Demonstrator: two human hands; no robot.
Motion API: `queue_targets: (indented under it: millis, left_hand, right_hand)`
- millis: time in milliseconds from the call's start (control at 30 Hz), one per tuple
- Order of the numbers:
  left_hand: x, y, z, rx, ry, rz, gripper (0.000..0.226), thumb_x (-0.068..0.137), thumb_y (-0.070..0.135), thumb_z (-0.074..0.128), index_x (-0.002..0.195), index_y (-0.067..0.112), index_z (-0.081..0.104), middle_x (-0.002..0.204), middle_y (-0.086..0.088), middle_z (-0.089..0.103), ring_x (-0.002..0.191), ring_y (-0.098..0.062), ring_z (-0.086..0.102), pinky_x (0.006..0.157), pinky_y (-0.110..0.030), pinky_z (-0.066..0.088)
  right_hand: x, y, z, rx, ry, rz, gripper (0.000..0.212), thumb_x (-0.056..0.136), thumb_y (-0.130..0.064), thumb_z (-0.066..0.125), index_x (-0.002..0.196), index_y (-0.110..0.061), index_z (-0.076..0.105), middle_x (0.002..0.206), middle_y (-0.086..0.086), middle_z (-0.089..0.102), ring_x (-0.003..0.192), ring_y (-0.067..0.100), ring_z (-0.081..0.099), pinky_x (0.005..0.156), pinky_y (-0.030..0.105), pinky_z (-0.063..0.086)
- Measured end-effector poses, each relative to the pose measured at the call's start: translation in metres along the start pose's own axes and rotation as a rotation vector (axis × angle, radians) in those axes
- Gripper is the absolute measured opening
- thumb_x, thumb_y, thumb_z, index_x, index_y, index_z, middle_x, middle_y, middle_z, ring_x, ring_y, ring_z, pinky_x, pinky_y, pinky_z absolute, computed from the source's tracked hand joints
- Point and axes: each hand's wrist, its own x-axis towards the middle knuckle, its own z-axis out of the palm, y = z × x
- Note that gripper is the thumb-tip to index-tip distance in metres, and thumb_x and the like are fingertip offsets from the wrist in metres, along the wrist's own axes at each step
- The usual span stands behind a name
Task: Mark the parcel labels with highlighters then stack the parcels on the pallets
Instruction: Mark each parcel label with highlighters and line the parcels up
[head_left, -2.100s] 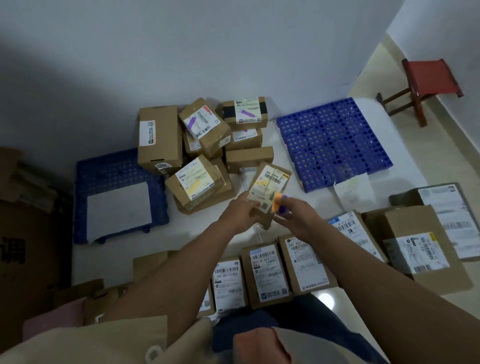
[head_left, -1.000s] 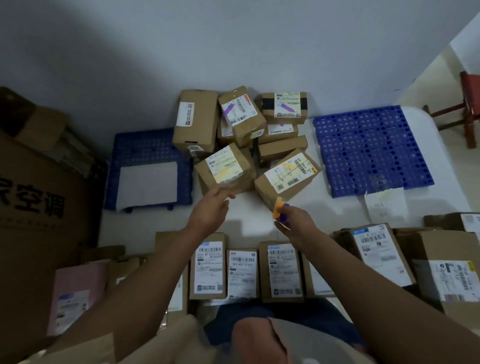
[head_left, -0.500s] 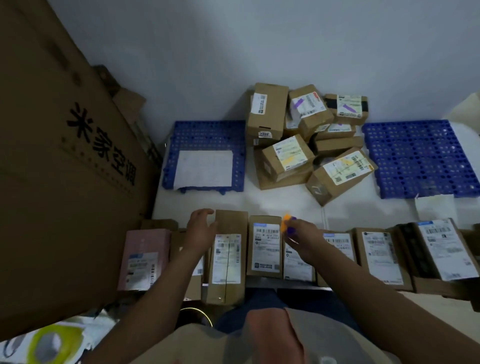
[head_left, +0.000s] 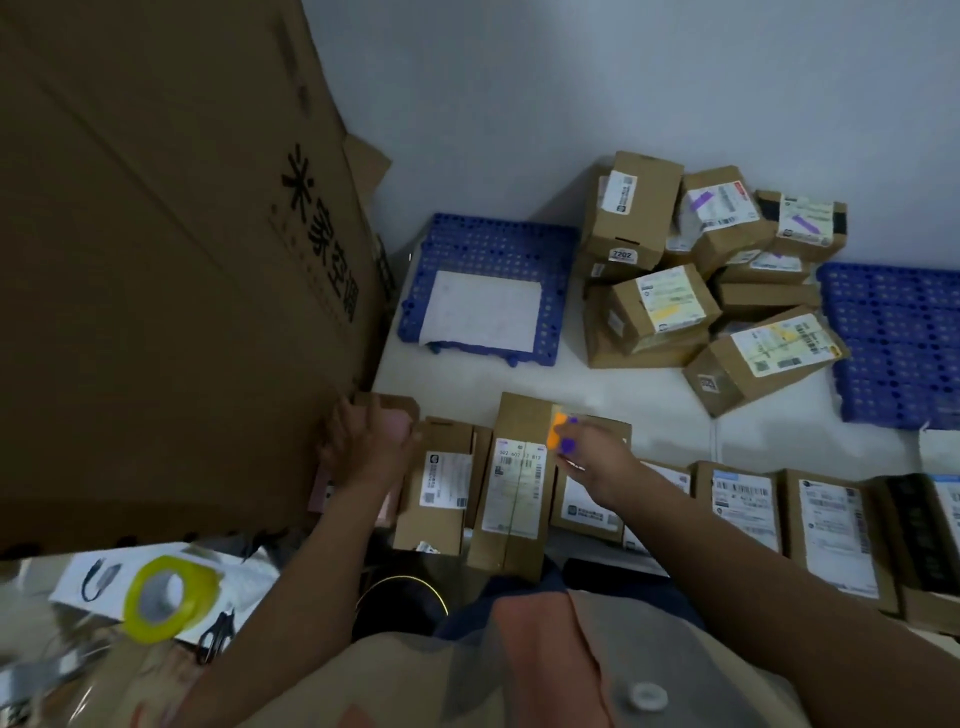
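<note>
Left hand (head_left: 366, 447) reaches to the far-left end of the near row, fingers spread on what looks like a pink parcel (head_left: 387, 499), likely the next pick; grip unclear. Right hand (head_left: 587, 457) pinches orange and purple highlighters (head_left: 563, 434) over unmarked brown cardboard parcels (head_left: 514, 483), ready to mark. Marked parcels (head_left: 670, 306) sit piled beyond, between blue plastic pallets (head_left: 467, 249).

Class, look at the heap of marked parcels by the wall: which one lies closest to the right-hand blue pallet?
The yellow-marked parcel at the heap's front right, tilted, nearly touching that pallet.
</note>
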Motion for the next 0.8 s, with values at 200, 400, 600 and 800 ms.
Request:
queue_targets:
  millis: [200, 400, 600, 800]
  left_hand:
    - [0.003, -0.016, 0.010, -0.016, -0.114, 0.090, 0.082, 0.091, 0.052, 0.056, 0.155, 0.031, 0.010, 0.164, 0.002, 0.000, 0.150, -0.032, -0.002, 0.116, -0.055, 0.023]
    - [-0.004, -0.016, 0.011, -0.012, -0.150, 0.145, 0.068, 0.095, 0.040, 0.054, 0.150, 0.044, 0.015, 0.164, 0.009, -0.011, 0.149, -0.035, -0.017, 0.116, -0.060, 0.017]
    - [-0.005, -0.021, 0.018, 0.092, -0.185, 0.143, 0.069, 0.093, 0.047, 0.049, 0.143, 0.061, 0.004, 0.159, 0.014, -0.027, 0.143, -0.047, -0.023, 0.113, -0.070, 0.010]
    - [-0.010, -0.013, 0.003, 0.115, -0.119, 0.133, 0.077, 0.085, 0.043, 0.063, 0.145, 0.055, 0.016, 0.161, 0.005, -0.006, 0.139, -0.046, 0.009, 0.111, -0.060, 0.024]
  right_hand:
    - [-0.006, 0.000, 0.019, -0.012, -0.035, 0.003, 0.026, 0.091, -0.007, 0.066, 0.113, -0.009, 0.053, 0.129, 0.015, 0.054, 0.118, 0.028, 0.058, 0.087, 0.031, 0.053]
    - [-0.004, 0.000, 0.026, -0.046, -0.045, 0.008, 0.028, 0.091, -0.007, 0.067, 0.114, -0.009, 0.052, 0.129, 0.017, 0.053, 0.117, 0.029, 0.058, 0.091, 0.033, 0.053]
    - [-0.002, -0.002, 0.026, -0.058, -0.058, -0.001, 0.026, 0.091, -0.007, 0.066, 0.114, -0.009, 0.053, 0.127, 0.016, 0.055, 0.117, 0.029, 0.059, 0.088, 0.033, 0.054]
    - [0.001, -0.003, 0.023, -0.068, -0.049, 0.014, 0.027, 0.092, -0.008, 0.066, 0.115, -0.009, 0.052, 0.129, 0.017, 0.055, 0.110, 0.026, 0.060, 0.084, 0.032, 0.053]
